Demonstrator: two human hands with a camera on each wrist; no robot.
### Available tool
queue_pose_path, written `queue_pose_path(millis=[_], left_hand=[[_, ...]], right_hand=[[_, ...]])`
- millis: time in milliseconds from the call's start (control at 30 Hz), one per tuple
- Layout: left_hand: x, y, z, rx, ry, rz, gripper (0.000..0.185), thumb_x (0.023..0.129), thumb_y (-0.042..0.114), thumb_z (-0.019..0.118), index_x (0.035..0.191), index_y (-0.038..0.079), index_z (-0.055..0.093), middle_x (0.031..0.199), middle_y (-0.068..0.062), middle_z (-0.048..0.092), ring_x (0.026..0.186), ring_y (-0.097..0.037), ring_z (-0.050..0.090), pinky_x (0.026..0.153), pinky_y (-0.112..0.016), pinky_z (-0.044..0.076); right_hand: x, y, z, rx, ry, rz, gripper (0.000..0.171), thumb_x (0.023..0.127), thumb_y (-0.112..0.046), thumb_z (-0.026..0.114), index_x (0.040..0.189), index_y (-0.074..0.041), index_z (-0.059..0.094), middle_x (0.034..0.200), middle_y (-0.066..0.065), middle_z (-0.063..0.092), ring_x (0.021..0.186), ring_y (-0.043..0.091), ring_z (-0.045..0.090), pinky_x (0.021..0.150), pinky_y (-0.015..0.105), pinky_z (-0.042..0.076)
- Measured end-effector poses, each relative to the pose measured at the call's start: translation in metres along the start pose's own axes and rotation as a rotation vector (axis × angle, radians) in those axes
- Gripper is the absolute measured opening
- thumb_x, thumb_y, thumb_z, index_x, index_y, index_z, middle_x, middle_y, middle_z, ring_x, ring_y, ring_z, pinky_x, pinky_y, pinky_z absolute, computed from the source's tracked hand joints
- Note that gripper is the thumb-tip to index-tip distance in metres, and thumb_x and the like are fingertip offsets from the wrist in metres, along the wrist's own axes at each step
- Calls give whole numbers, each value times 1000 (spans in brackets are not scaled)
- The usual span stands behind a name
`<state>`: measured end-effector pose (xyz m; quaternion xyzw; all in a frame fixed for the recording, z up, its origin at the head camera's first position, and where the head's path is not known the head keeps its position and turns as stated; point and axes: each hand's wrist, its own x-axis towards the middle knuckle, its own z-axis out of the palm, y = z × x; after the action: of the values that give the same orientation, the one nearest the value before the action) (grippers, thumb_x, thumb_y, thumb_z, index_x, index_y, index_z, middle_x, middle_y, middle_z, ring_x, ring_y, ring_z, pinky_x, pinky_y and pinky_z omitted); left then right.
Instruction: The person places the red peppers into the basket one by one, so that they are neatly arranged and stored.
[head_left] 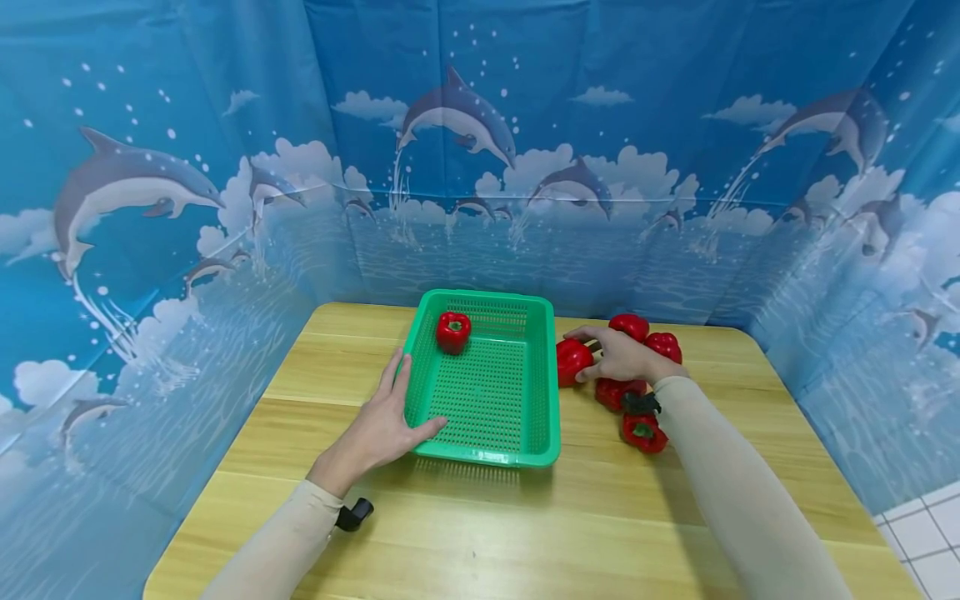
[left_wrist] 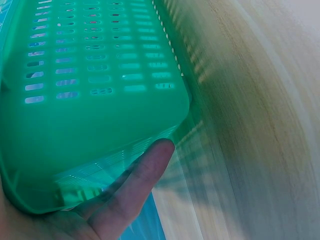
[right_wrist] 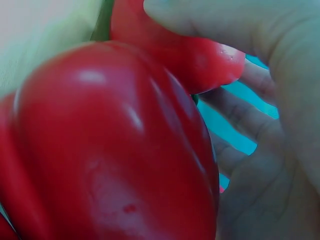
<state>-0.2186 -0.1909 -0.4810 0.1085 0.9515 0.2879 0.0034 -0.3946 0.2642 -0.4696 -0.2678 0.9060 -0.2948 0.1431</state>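
wooden table [head_left: 480,533] inside blue dolphin-print curtains [head_left: 150,167]; green rectangular plastic basket [head_left: 517,433], long axis pointing away, steadied by flat-fingered left hand [head_left: 378,425]; right hand [head_left: 618,357] curled on red bell pepper [head_left: 572,360] beside basket.

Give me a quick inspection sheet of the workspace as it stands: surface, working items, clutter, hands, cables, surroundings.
Surface: wooden table, pale planks, a bare strip along the near edge.
Job's things: green basket with one red pepper inside at its far left corner; loose peppers clustered right of the basket.
Clutter: nothing seen.
Hands: left hand rests against the basket's near left corner, thumb on the rim; right hand lies over a pepper beside the basket, fingers curved around it.
Cables: nothing seen; a small black wrist device on the left arm.
Surroundings: blue dolphin backdrop on three sides; white floor tiles at lower right.
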Motion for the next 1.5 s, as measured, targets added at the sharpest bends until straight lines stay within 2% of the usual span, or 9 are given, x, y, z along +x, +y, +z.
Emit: queue_pose_path(millis=[567,867,1167,1300,1500], left_hand=[[-1,-1,0,-5,-1,-3,129,106,73,74,188,5,1,199,-10,-11,137,-52,77,116,-64,63],[-1,-1,-1,-10,-5,-3,128,106,70,75,188,6,0,199,-11,-12,150,-53,69,123,-65,59],[-1,-1,-1,-10,-7,7,128,106,71,74,188,5,1,199,-11,-13,147,-53,71,122,-65,59],[-1,0,-2,-13,-7,5,128,106,71,74,188,5,0,199,-11,-12,148,-53,70,123,-66,59],[-1,0,-2,-13,-9,7,128,106,71,74,188,5,0,199,-12,-12,152,-54,66,124,-66,58]], right_hand=[[-5,1,-7,-9,43,-15,89,99,-25,96,173,-7,51,171,27,57,155,53,56,118,67,61],[-11,-7,-15,-17,60,8,87,101,-27,95,174,-8,50,170,27,58,151,53,57,117,69,61],[-17,-15,-24,42,60,32,85,103,-21,93,174,-10,49,167,26,59,142,48,65,101,50,68],[-19,-15,-27,67,60,37,83,103,-20,92,174,-13,50,164,24,62,140,47,67,99,48,70],[-21,-17,-31,39,81,20,80,105,-23,90,174,-13,51,161,23,65,137,46,68,97,47,70]])
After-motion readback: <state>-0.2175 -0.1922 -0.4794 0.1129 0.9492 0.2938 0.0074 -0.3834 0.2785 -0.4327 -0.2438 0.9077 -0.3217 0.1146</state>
